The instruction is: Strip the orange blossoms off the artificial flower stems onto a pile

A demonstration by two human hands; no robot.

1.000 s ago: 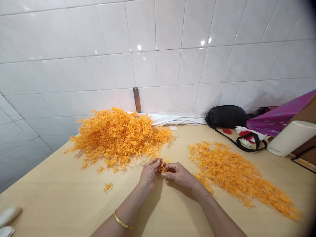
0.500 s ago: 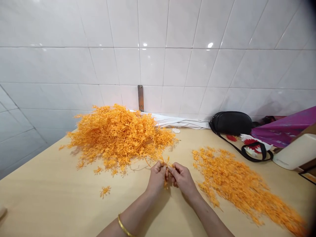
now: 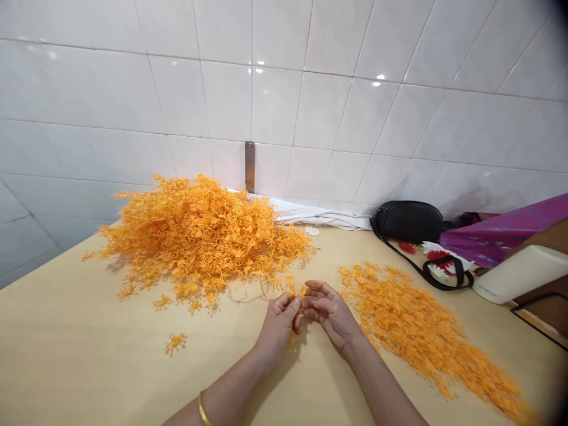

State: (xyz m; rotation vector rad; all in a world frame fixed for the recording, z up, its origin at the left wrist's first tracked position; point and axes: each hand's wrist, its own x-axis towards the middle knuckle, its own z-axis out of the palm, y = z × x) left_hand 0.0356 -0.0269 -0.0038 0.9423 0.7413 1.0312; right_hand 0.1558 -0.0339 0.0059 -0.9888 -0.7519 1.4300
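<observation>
My left hand (image 3: 276, 325) is closed in a pinch on an orange plastic flower piece (image 3: 290, 285), whose thin prongs stick out above and below the fingers. Just right of it, my right hand (image 3: 335, 315) has its fingers apart, the tips close to the piece; whether they touch it I cannot tell. Behind my hands lies a large tangled heap of orange plastic flower pieces (image 3: 204, 236). To the right spreads a flatter pile of small orange pieces (image 3: 412, 319). One loose orange star-shaped piece (image 3: 176, 342) lies left of my left hand.
A black bag (image 3: 406, 222) with a strap stands at the back right, near red and white flowers (image 3: 437, 257). Further right are purple cloth (image 3: 488, 236) and a cream bottle-like object (image 3: 517, 275). White cloth (image 3: 310, 212) runs along the tiled wall (image 3: 275, 106).
My right hand's fingers have spread and drawn slightly off the flower piece, while my left hand keeps its pinch. The camera view has shifted and tilted a little.
</observation>
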